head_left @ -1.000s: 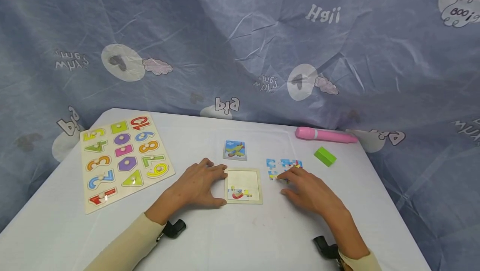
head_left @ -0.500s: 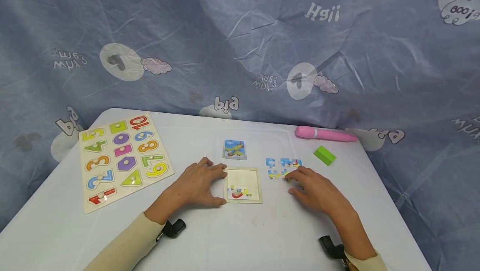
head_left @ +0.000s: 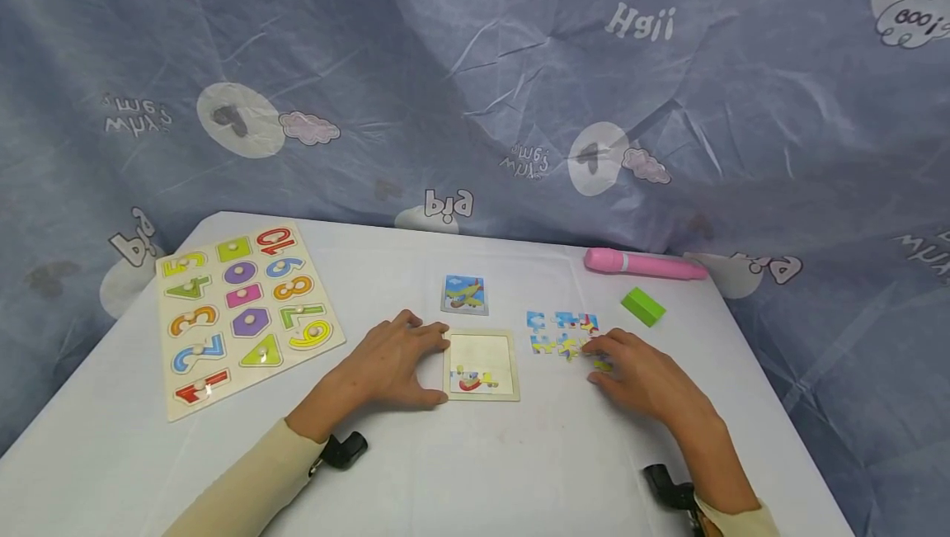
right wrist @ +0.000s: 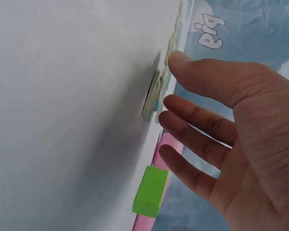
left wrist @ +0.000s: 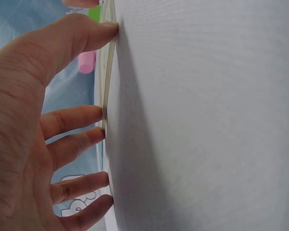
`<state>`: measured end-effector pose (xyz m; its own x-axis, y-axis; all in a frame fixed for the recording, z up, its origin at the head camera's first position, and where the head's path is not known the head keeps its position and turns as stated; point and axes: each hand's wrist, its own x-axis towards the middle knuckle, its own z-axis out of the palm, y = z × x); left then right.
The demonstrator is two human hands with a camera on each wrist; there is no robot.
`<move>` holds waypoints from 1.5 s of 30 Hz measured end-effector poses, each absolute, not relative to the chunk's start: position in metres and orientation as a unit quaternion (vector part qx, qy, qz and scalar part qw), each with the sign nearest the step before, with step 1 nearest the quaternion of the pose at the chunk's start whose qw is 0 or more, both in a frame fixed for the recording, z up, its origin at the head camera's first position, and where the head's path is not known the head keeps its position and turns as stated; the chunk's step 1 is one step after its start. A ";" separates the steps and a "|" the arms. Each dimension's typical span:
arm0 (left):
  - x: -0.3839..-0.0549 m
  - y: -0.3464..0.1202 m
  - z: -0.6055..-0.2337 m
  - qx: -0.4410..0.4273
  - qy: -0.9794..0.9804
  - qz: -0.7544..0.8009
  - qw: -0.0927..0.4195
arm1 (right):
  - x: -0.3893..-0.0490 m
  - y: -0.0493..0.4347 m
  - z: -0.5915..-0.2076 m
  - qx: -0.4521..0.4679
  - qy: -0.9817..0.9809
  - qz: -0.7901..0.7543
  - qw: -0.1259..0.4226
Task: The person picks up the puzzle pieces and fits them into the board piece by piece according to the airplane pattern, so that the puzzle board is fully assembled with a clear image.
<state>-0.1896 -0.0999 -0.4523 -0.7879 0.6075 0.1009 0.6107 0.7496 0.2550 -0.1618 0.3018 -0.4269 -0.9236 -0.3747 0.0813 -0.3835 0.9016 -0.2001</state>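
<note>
Left hand (head_left: 391,364), fingers spread, reaches in from 8 o'clock, thumb and forefinger touching the 9 o'clock edge of 1 wooden puzzle frame (head_left: 481,350), whose 6 o'clock end holds set pieces (head_left: 473,383) too small to count. Right hand (head_left: 641,376), extended from 5 o'clock with fingers parted and thumb apart, partly covers the loose pieces (head_left: 542,345), at least 6, between the frame's 2 and 3 o'clock; whether fingertips touch them cannot be told. Around the frame: 1 airplane picture card (head_left: 465,295) near 12 o'clock, 1 green block (head_left: 643,307) and 1 pink tube (head_left: 649,264) toward 2, and 1 puzzle board (head_left: 223,288) at 9, bearing 10 numerals and 5 shapes.
</note>
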 end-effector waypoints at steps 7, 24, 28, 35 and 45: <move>-0.190 -0.100 -0.453 -0.325 -0.936 -0.136 0.007 | -0.164 0.308 -0.427 0.172 -0.978 0.114 -0.007; -0.189 -0.101 -0.453 -0.326 -0.936 -0.136 0.011 | -0.163 0.315 -0.426 0.169 -0.977 0.125 -0.021; -0.190 -0.100 -0.453 -0.327 -0.935 -0.136 0.010 | -0.164 0.316 -0.426 0.164 -0.978 0.127 -0.027; -0.190 -0.100 -0.452 -0.324 -0.936 -0.136 0.002 | -0.164 0.316 -0.426 0.169 -0.976 0.129 -0.036; -0.190 -0.101 -0.453 -0.325 -0.935 -0.138 0.008 | -0.165 0.316 -0.425 0.162 -0.977 0.127 -0.055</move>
